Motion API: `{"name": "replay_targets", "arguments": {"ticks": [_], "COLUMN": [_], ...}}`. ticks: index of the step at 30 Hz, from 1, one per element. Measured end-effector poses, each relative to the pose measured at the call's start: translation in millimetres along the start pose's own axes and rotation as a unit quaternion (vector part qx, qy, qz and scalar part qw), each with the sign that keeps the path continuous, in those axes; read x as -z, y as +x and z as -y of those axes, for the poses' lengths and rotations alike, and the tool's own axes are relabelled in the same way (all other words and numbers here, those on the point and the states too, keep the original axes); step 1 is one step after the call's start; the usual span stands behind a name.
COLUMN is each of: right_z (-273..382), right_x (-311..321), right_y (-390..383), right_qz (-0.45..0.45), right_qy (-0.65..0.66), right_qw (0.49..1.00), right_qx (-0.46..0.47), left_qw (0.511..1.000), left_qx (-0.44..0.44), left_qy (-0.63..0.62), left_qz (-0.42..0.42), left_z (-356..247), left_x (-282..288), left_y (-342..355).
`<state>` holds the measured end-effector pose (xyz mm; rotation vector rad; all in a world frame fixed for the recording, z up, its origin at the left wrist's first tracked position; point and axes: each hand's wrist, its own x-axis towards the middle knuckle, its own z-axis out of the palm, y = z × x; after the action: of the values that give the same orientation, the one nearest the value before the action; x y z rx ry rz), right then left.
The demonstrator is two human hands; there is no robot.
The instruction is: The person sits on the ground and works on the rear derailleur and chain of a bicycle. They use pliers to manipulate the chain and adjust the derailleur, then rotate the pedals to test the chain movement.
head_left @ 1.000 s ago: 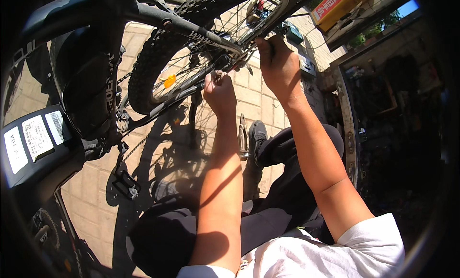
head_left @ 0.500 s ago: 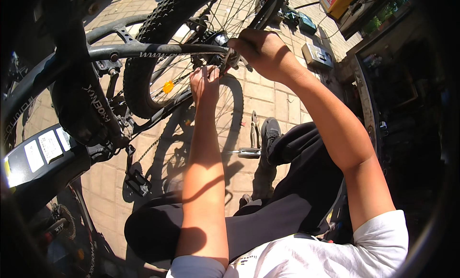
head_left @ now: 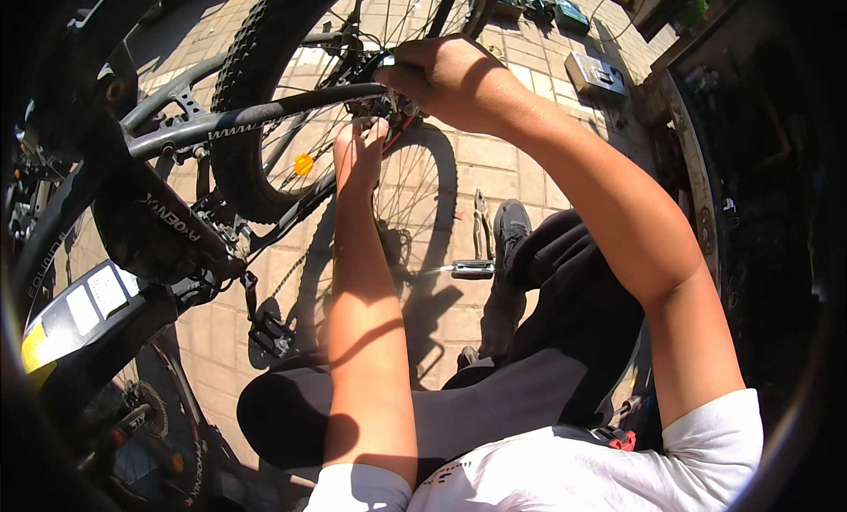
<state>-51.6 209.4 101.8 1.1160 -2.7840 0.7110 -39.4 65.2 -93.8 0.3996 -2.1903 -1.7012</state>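
A bicycle's rear wheel, with its knobby black tyre (head_left: 234, 84), stands in front of me. A dark frame tube (head_left: 265, 115) runs to the hub. My right hand (head_left: 445, 75) is closed, fingers curled, over the tube's end at the axle; what it grips is hidden. Just below, my left hand (head_left: 358, 150) reaches up to the parts under the hub, thumb and fingers pinched together. Whatever lies between those fingers is too small to make out. An orange reflector (head_left: 303, 164) sits on the spokes left of my left hand.
On the sunlit paving lie pliers (head_left: 482, 225) and a tool with a silver shaft (head_left: 473, 269), beside my shoe (head_left: 512, 222). A metal box (head_left: 596, 75) stands farther right. A pedal (head_left: 270, 335) and a black case (head_left: 97, 309) are at left, with another bicycle's toothed ring (head_left: 154, 410) below.
The view has shifted, so the bicycle appears farther left. My right hand has moved slightly left over the frame tube's end. My left hand stays just below the hub.
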Motion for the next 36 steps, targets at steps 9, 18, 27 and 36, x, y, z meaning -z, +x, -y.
{"name": "replay_targets", "arguments": {"ticks": [9, 18, 27, 36], "right_z": [-7.5, 6.3, -11.1, -35.2], "right_x": [3.7, 17.5, 16.6, -25.1], "right_y": [-9.0, -8.8, -15.6, -20.0], "right_qz": [-0.064, 0.030, 0.029, -0.057], "right_qy": [-0.060, -0.180, -0.002, 0.275], "right_qw": [0.995, 0.982, 1.000, 0.958], "right_qx": [0.056, 0.055, -0.009, -0.059], "left_qw": [0.955, 0.952, 0.986, 0.991], "left_qx": [-0.195, -0.218, -0.105, -0.077], "left_qy": [0.202, 0.200, 0.039, -0.036], "left_qz": [-0.100, -0.076, 0.123, 0.107], "left_z": [-5.3, -132.6, -161.5, -145.6], "left_x": [-13.0, 2.2, 44.7, 32.3], "left_y": [-16.6, -60.1, -33.2, -28.4]}}
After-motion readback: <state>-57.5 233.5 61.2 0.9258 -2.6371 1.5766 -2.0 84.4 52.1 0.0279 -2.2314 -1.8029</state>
